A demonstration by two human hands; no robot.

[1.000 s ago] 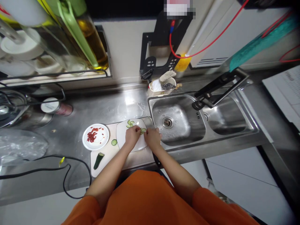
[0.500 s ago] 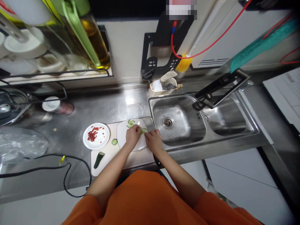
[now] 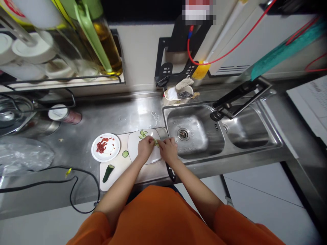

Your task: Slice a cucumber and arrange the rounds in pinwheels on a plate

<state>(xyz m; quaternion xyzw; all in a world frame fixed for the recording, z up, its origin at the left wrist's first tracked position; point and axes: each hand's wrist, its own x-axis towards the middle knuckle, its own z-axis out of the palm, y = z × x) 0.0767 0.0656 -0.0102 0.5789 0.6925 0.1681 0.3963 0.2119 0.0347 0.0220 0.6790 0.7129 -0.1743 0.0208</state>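
My left hand (image 3: 144,148) and my right hand (image 3: 168,149) meet over a white rectangular plate (image 3: 133,149) that lies on a pale cutting board (image 3: 114,170). Both hands have their fingers pinched on thin green cucumber slices (image 3: 156,143) at the plate's right side. More cucumber slices (image 3: 142,134) lie fanned at the plate's far edge. One loose slice (image 3: 125,153) and a cucumber end piece (image 3: 108,173) rest on the board to the left. A knife's dark handle (image 3: 171,171) shows under my right forearm.
A small round plate (image 3: 105,147) with chopped red chilli sits left of the board. A double steel sink (image 3: 199,132) with a black faucet (image 3: 237,98) lies to the right. A black cable (image 3: 63,180), a plastic bag (image 3: 22,156) and a can (image 3: 65,115) are on the left counter.
Both hands stayed over the plate's right side, with the right hand edging slightly closer to the left one around the cucumber slices. The view shifted a little.
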